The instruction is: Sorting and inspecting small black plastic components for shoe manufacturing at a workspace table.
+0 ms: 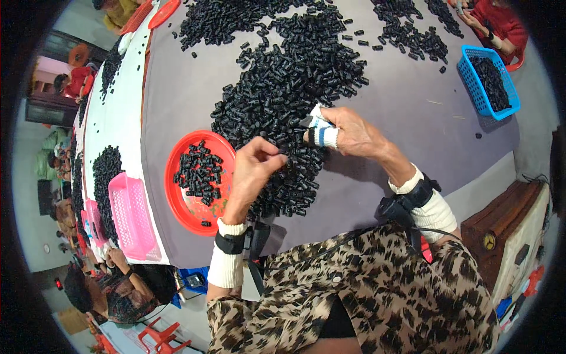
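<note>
A modest batch of small black plastic cylinders [199, 171] is already gathered in the red round tray [183, 211], while a far larger heap [283, 100] is left on the grey table [407, 100]. One piece is pinched in the left hand [254, 168] at the heap's edge, and the right hand [348, 133], its fingers wrapped in white tape, is curled onto the pile; what it grips cannot be told.

Blue basket [506, 94] at far right of grey table [177, 88], filled with small black parts; a person in a red top [501, 20] sits just beyond it. Pink basket [132, 215] at left on white table [121, 112], beside a separate dark heap [105, 171]. Two red-orange trays [154, 13] at the far edge, contents not discernible. Wooden cabinet [507, 230] at lower right, possibly a speaker.
</note>
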The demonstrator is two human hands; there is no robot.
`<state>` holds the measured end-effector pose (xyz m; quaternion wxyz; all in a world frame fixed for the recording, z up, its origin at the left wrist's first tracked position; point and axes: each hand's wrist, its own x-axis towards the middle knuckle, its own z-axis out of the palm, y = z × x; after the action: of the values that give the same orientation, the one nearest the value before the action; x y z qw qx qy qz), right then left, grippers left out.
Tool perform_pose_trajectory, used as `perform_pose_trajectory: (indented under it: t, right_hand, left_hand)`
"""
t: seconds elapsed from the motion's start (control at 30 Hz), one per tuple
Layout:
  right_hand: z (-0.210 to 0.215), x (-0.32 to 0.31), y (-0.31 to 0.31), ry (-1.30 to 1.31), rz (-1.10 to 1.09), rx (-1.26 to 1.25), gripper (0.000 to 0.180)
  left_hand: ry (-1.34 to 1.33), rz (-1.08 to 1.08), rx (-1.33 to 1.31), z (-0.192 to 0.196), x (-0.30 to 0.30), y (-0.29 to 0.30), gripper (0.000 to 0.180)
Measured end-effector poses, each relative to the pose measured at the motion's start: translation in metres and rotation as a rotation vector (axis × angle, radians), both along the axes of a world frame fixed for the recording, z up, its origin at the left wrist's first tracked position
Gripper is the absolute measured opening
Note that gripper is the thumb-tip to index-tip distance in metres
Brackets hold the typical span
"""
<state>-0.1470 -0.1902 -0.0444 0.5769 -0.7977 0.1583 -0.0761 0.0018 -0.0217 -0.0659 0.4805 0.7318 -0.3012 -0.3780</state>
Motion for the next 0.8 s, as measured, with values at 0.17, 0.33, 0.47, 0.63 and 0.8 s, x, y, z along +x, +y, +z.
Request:
perform_pose_trajectory:
  t: [0.17,0.33,0.47,0.63,0.8]
  right_hand:
    - [0.03,0.027,0.011,-0.19,0.018,0.036,0.015]
    - [0.062,0.057,0.026,-0.283,0.115,0.078,0.02]
    - [0.076,0.07,0.032,-0.351,0.207,0.033,0.028]
    - [0.109,0.08,0.047,-0.35,0.262,-0.04,0.031]
    - [0.114,0.084,0.052,-0.335,0.216,-0.059,0.038]
  left_hand:
    - [0.501,0.22,-0.432,0.049,0.001,0.007,0.024]
    - [0.818,0.214,-0.777,0.068,0.008,0.018,0.027]
    - [0.87,0.254,-0.893,0.082,0.004,0.018,0.026]
    - [0.948,0.207,-1.023,0.09,0.007,0.026,0.027]
    - [0.971,0.187,-1.06,0.094,0.006,0.027,0.026]
